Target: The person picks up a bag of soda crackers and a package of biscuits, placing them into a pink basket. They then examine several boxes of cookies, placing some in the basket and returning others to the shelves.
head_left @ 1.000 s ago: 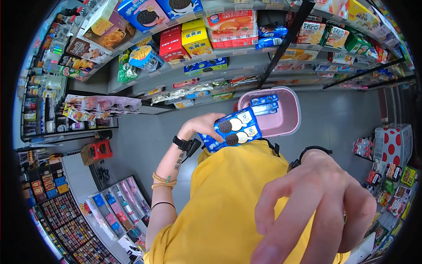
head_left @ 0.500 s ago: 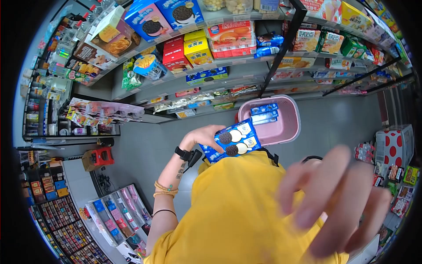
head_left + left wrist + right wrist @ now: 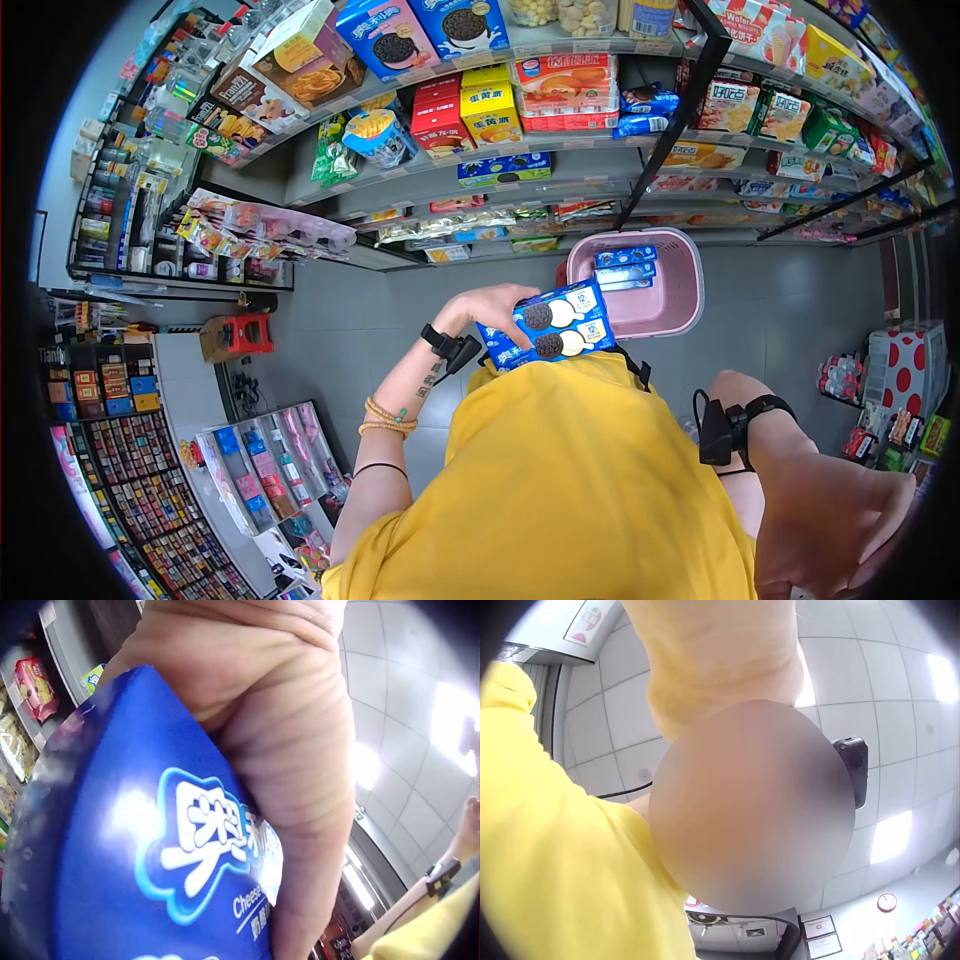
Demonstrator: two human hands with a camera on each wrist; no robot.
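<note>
My left hand [image 3: 497, 310] holds a blue cookie package [image 3: 560, 335] printed with dark and white cookies, in front of the yellow shirt. In the left wrist view, the thumb side of the left hand [image 3: 292, 742] lies against the package [image 3: 150, 847], which fills much of the frame. The pink basket [image 3: 690, 290] stands on the floor just beyond, with several blue packs [image 3: 625, 265] inside. My right hand [image 3: 835, 510] is raised at the lower right, close to the head camera; its finger shape is unclear. No item shows in it.
Shelves [image 3: 400, 180] with boxed and bagged snacks curve across the far side. Cookie boxes [image 3: 460, 30] stand on the upper shelf. A small display rack [image 3: 270, 465] is at the lower left, and a red-dotted container [image 3: 905, 365] at the right. Grey floor [image 3: 790, 310] lies around the basket.
My right hand has moved right, away from the front of the shirt. The head view has shifted, so shelves and basket appear farther right. My left hand keeps its hold on the package.
</note>
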